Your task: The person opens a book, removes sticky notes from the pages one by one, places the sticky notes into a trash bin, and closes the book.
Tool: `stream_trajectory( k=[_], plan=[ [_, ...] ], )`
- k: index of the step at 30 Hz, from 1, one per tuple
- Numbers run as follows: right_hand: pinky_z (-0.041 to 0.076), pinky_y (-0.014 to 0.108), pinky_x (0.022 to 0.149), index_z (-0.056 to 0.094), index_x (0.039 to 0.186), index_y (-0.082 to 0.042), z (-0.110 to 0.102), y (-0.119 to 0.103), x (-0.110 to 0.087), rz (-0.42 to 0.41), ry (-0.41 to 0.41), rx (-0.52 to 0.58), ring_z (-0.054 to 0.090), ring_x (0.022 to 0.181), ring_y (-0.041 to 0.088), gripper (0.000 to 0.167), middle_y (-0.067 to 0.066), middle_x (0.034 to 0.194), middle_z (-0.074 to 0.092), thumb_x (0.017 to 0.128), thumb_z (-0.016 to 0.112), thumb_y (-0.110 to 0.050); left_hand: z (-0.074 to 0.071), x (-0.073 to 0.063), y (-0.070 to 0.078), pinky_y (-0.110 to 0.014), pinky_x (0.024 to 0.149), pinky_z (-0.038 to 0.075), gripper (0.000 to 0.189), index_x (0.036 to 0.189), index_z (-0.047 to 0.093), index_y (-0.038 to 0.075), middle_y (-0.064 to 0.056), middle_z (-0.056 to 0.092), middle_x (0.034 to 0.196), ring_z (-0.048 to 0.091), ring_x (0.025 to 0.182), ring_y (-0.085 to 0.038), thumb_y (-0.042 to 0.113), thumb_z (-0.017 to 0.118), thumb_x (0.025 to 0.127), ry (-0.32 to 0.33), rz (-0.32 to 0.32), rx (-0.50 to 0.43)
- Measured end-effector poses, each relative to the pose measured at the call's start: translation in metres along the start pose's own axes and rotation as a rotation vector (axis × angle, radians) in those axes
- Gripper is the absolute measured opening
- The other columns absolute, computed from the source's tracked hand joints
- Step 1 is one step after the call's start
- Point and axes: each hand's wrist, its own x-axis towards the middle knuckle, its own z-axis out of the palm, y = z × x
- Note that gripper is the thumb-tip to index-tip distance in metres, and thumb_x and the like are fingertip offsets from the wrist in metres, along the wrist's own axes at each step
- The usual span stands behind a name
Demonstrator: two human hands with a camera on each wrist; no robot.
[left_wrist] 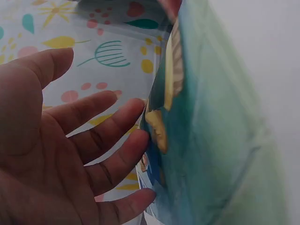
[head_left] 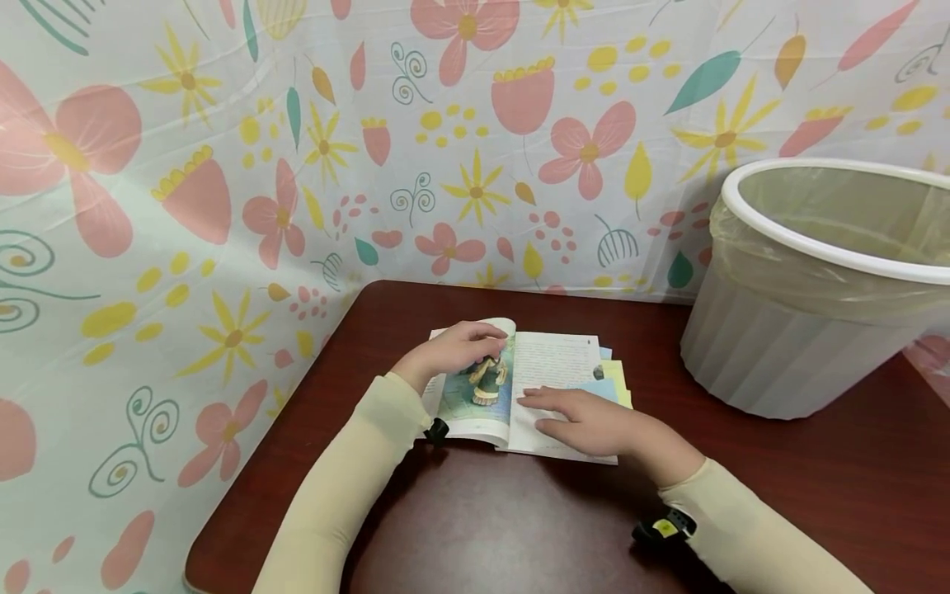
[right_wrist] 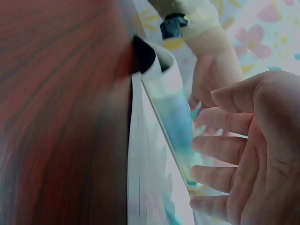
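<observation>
An open book (head_left: 552,359) lies on the dark red table in the head view. Its left page (head_left: 475,400) carries a coloured picture of a figure in a long dress and bulges upward. My left hand (head_left: 458,346) is over that page; in the left wrist view its fingertips (left_wrist: 140,138) touch the picture side, thumb held apart. On the right page, mostly printed text, my right hand (head_left: 590,421) lies with fingers extended toward the spine. The right wrist view shows its fingertips (right_wrist: 199,173) right at the page surface. Neither hand grips anything.
Blue and yellow paper edges (head_left: 625,379) stick out at the book's right side. A grey bin (head_left: 772,346) with a white rim and clear liner stands at the right of the table (head_left: 564,528). Flower-patterned sheeting (head_left: 475,165) hangs behind and to the left.
</observation>
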Motion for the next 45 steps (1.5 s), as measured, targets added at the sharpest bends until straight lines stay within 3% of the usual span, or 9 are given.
stream_trajectory(
  k=[6, 13, 18, 22, 24, 26, 28, 31, 45],
  plan=[
    [0.044, 0.059, 0.112, 0.056, 0.149, -0.013, -0.019, 0.02, -0.02, 0.106, 0.057, 0.057, 0.05, 0.142, 0.034, 0.05, 0.012, 0.153, 0.055, 0.107, 0.054, -0.039, -0.01, 0.013, 0.008, -0.043, 0.095, 0.055, 0.059, 0.154, 0.049, 0.014, -0.007, 0.065, 0.132, 0.066, 0.108, -0.021, 0.05, 0.049, 0.107, -0.142, -0.068, 0.11],
    [0.043, 0.064, 0.11, 0.055, 0.15, -0.012, -0.035, 0.039, -0.029, 0.176, 0.118, 0.096, 0.048, 0.141, 0.039, 0.053, 0.019, 0.154, 0.052, 0.106, 0.055, -0.041, -0.015, 0.037, 0.02, -0.045, 0.081, 0.053, 0.064, 0.153, 0.049, 0.026, -0.003, 0.067, 0.114, 0.066, 0.093, -0.026, 0.062, 0.053, 0.101, -0.219, -0.224, 0.211],
    [0.042, 0.064, 0.112, 0.056, 0.149, -0.008, -0.036, 0.05, -0.031, 0.239, 0.158, 0.056, 0.048, 0.143, 0.041, 0.057, 0.02, 0.152, 0.054, 0.105, 0.056, -0.044, -0.013, 0.055, 0.032, -0.042, 0.075, 0.052, 0.06, 0.144, 0.055, 0.017, -0.003, 0.065, 0.099, 0.063, 0.084, -0.024, 0.059, 0.055, 0.101, -0.2, -0.296, 0.217],
    [0.043, 0.063, 0.11, 0.057, 0.147, -0.006, -0.034, 0.057, -0.03, 0.293, 0.173, 0.028, 0.05, 0.141, 0.042, 0.06, 0.021, 0.149, 0.056, 0.104, 0.056, -0.047, -0.006, 0.068, 0.041, -0.039, 0.057, 0.036, 0.048, 0.112, 0.055, 0.008, -0.002, 0.045, 0.069, 0.037, 0.057, -0.022, 0.055, 0.056, 0.102, -0.135, -0.293, 0.165],
    [0.046, 0.062, 0.108, 0.058, 0.146, -0.005, -0.032, 0.06, -0.028, 0.304, 0.193, 0.014, 0.054, 0.137, 0.041, 0.059, 0.02, 0.146, 0.06, 0.104, 0.057, -0.047, 0.0, 0.074, 0.044, -0.039, 0.056, 0.032, 0.05, 0.122, 0.056, 0.009, -0.005, 0.043, 0.066, 0.028, 0.056, -0.022, 0.054, 0.057, 0.102, -0.092, -0.282, 0.137],
    [0.05, 0.059, 0.104, 0.06, 0.144, -0.005, -0.031, 0.061, -0.026, 0.312, 0.223, 0.005, 0.059, 0.131, 0.039, 0.057, 0.019, 0.141, 0.064, 0.104, 0.058, -0.045, 0.006, 0.077, 0.048, -0.037, 0.062, 0.04, 0.059, 0.142, 0.054, 0.012, -0.007, 0.06, 0.081, 0.042, 0.063, -0.02, 0.055, 0.057, 0.102, -0.049, -0.25, 0.175],
    [0.053, 0.057, 0.101, 0.062, 0.141, -0.004, -0.03, 0.062, -0.025, 0.316, 0.259, -0.002, 0.063, 0.125, 0.037, 0.054, 0.018, 0.135, 0.068, 0.103, 0.06, -0.042, 0.013, 0.08, 0.05, -0.038, 0.081, 0.052, 0.067, 0.154, 0.047, 0.015, -0.01, 0.069, 0.116, 0.061, 0.089, -0.022, 0.056, 0.056, 0.102, -0.018, -0.214, 0.234],
    [0.054, 0.056, 0.098, 0.066, 0.136, -0.003, -0.03, 0.064, -0.025, 0.327, 0.295, -0.008, 0.067, 0.117, 0.034, 0.049, 0.016, 0.127, 0.072, 0.103, 0.061, -0.039, 0.023, 0.082, 0.053, -0.041, 0.113, 0.046, 0.069, 0.155, 0.047, 0.013, -0.005, 0.051, 0.156, 0.052, 0.14, -0.023, 0.056, 0.054, 0.102, 0.01, -0.166, 0.316],
    [0.053, 0.055, 0.096, 0.075, 0.124, -0.003, -0.027, 0.077, -0.024, 0.367, 0.281, -0.033, 0.064, 0.118, 0.037, 0.037, 0.021, 0.132, 0.069, 0.097, 0.068, -0.028, 0.048, 0.089, 0.057, -0.045, 0.118, 0.042, 0.063, 0.156, 0.046, 0.014, -0.005, 0.048, 0.159, 0.048, 0.146, -0.025, 0.047, 0.058, 0.103, -0.078, -0.066, 0.297]
  ],
)
